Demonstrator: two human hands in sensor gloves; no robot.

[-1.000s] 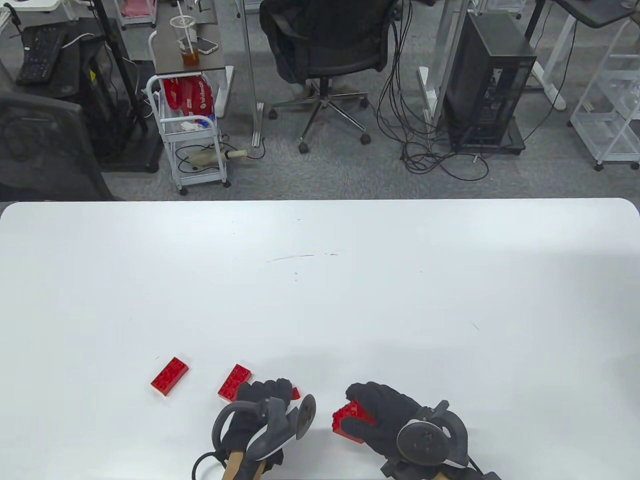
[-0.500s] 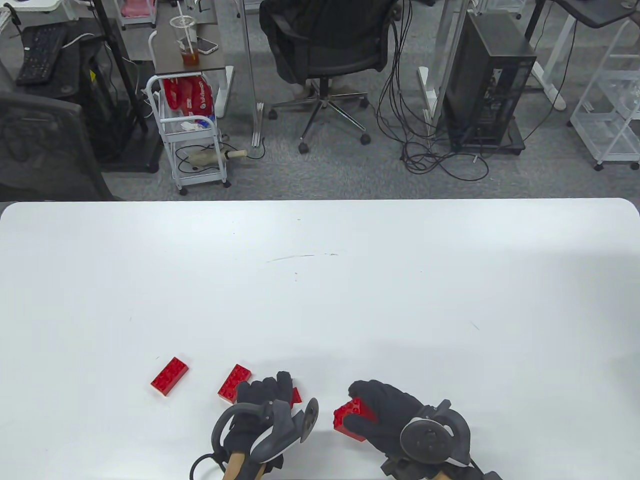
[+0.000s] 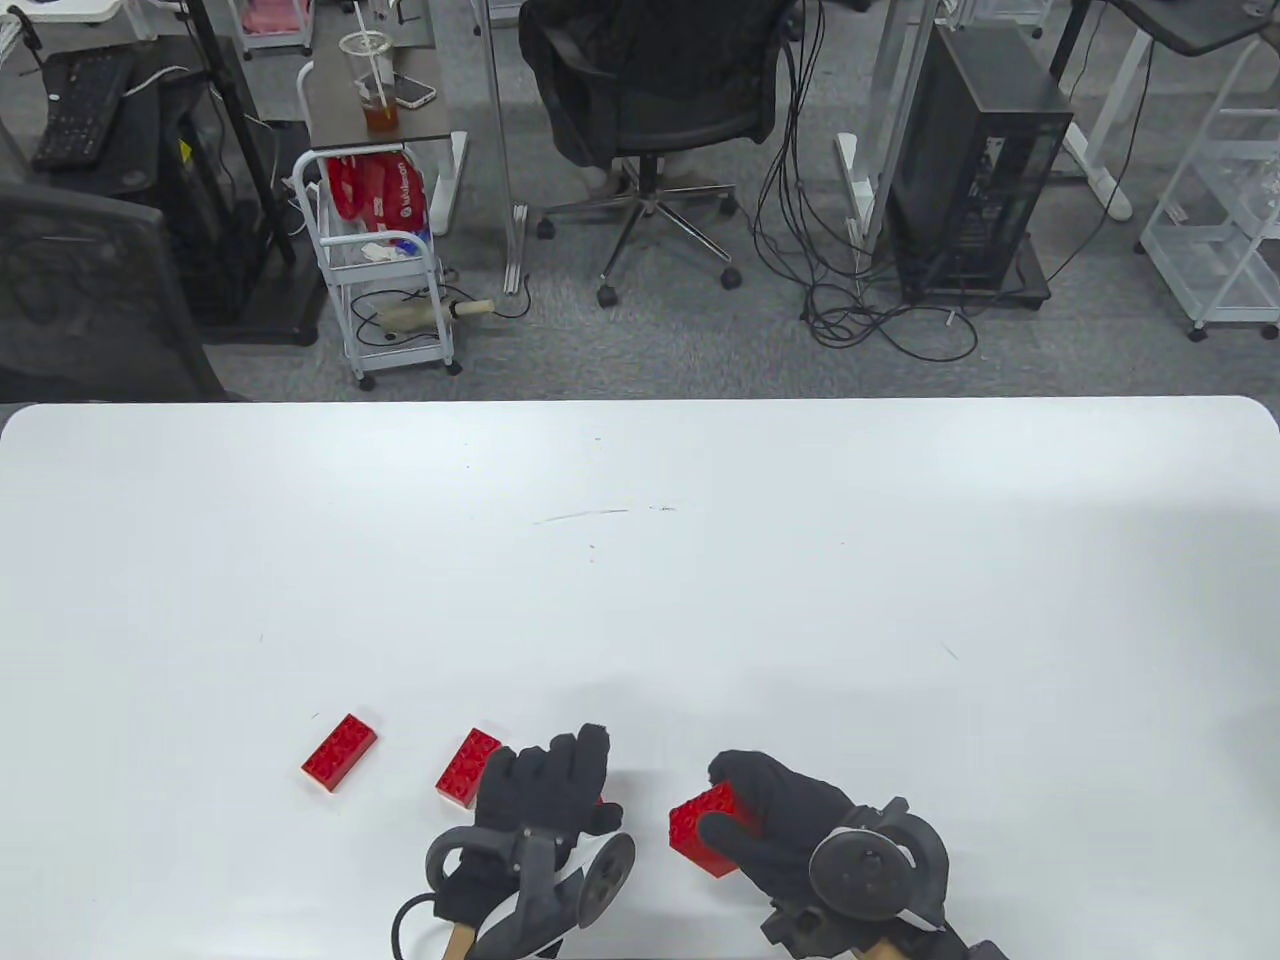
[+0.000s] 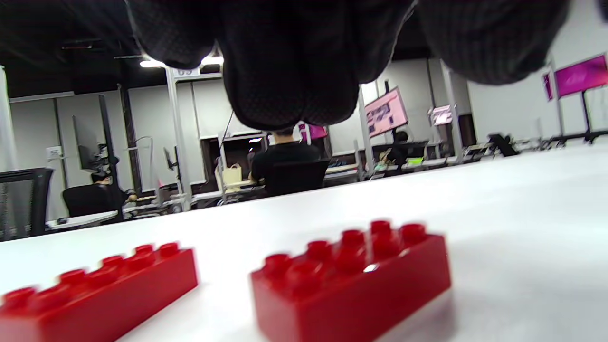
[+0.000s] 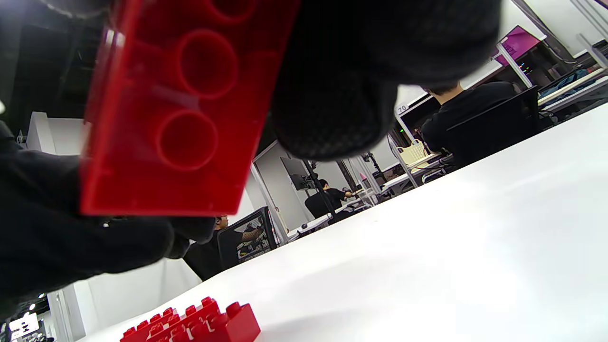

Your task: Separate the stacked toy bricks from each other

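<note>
**Held stack may slip or drop**

The right hand (image 3: 790,830) grips the brick stack (image 3: 708,828) off the table (image 3: 800,560); a loosened hold could drop it. Left of that stack, the left hand (image 3: 540,795) hovers spread above freed bricks (image 4: 351,280).

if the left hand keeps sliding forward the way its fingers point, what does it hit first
Probably nothing. The left hand points up and slightly right across the table, and that stretch looks free. The nearest brick sits beside the fingers on their left, out of that line. The left wrist view's depth is unclear.
</note>
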